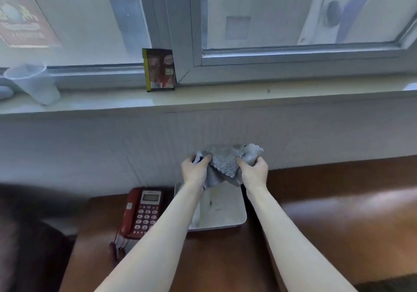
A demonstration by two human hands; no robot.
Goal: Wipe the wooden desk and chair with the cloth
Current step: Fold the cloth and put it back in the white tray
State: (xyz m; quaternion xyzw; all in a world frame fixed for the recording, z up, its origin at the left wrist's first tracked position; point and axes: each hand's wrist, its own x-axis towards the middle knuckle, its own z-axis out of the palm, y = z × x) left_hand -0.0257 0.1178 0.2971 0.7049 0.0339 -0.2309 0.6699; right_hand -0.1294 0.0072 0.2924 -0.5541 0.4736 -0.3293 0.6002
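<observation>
Landmark for all positions: the white tray (pixel 241 218).

Nearest the person, bare brown desk (pixel 338 224) runs in front of the tray and off to its right. It looks glossy, and no cloth touches it, so wiping is judged not yet begun. The chair cannot be identified with certainty; a dark blurred mass at lower left is unreadable.

The tray sits on the desk. Just left of the tray: a red telephone (pixel 143 212) with its cord hanging over the desk edge.

Above the tray's far end, both forearms converge. The left hand (pixel 195 171) pinches the left side of the grey cloth (pixel 225 163), thumb over the fabric; the right hand (pixel 255 171) is clamped on the right side, fingers curled round a bunched corner. The cloth hangs lifted clear of the tray, gathered between the hands. Judgement: it is held over the tray so any drips fall there, not on the wood, and gripped at two sides to wring or refold it into a pad. Whether it is wet cannot be told.

Beyond the tray: a white panelled wall, then a windowsill (pixel 203 101). On the sill, a small printed packet (pixel 160 69) leans against the window frame, and far left a clear plastic cup (pixel 33 82) stands tilted.
</observation>
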